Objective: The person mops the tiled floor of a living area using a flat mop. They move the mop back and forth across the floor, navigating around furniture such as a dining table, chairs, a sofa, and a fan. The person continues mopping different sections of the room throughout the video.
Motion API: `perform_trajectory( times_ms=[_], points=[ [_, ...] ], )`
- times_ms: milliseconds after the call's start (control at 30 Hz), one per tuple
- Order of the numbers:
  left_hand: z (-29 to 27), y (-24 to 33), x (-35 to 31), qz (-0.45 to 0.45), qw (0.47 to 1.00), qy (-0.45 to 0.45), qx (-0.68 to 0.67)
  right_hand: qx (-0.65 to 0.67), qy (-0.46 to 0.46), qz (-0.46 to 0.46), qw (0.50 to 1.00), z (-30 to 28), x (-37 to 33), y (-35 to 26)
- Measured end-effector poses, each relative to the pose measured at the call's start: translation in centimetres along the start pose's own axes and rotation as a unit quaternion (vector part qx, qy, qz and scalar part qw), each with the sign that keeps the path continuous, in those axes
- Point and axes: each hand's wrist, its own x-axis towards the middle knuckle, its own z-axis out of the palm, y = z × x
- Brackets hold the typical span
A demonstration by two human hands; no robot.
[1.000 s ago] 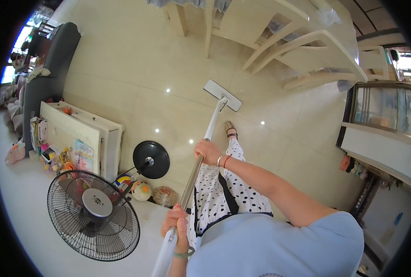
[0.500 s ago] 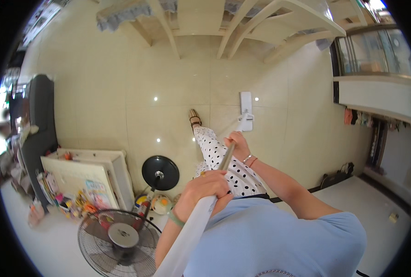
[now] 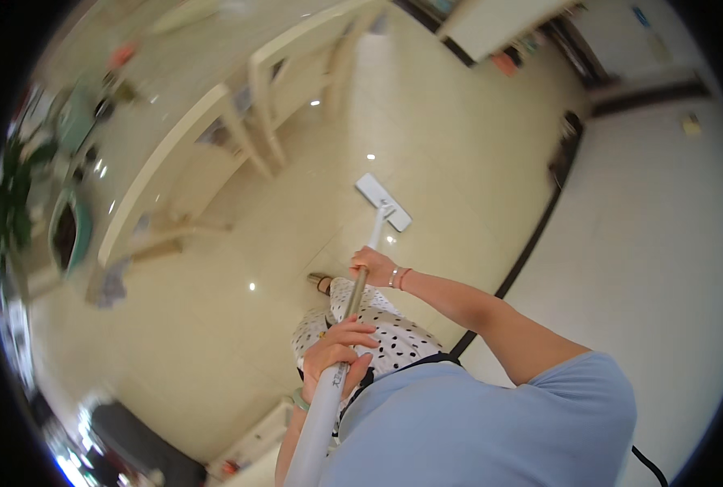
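A flat mop with a white rectangular head (image 3: pixel 383 201) rests on the tiled floor ahead of me. Its pole (image 3: pixel 317 426), white at both ends with a metallic stretch between, slants from the head down past my waist. My right hand (image 3: pixel 374 266), with bracelets at the wrist, is closed round the lower part of the pole. Higher up, my left hand (image 3: pixel 339 351) grips the pole near the white sleeve, some of its fingers loosely extended. One sandalled foot (image 3: pixel 321 281) shows beyond my dotted trousers (image 3: pixel 386 321).
Cream chairs (image 3: pixel 171 166) with pale-blue cloth stand to the left. Farther left are a green-rimmed pot (image 3: pixel 71 231) and leafy plants. A white wall (image 3: pixel 637 219) with a dark skirting (image 3: pixel 532 219) runs along the right. A dark grey seat (image 3: pixel 146 442) lies at the lower left.
My view has turned to the right, so the chairs now lie to the left and the fan is out of view. The mop head is angled differently; both hands keep their grip.
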Motion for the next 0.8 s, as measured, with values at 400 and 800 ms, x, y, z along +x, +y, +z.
perform_trajectory(
  times_ms=[400, 800],
  points=[
    [2.5, -2.6, 2.1, -0.001, 1.0, -0.008, 0.001, 0.057, 0.058, 0.131, 0.988, 0.1, -1.7, 2.2],
    [0.1, 13.5, 2.7, -0.15, 0.97, 0.031, 0.189, 0.167, -0.085, 0.107, 0.977, 0.3, 1.8, -12.2]
  ],
)
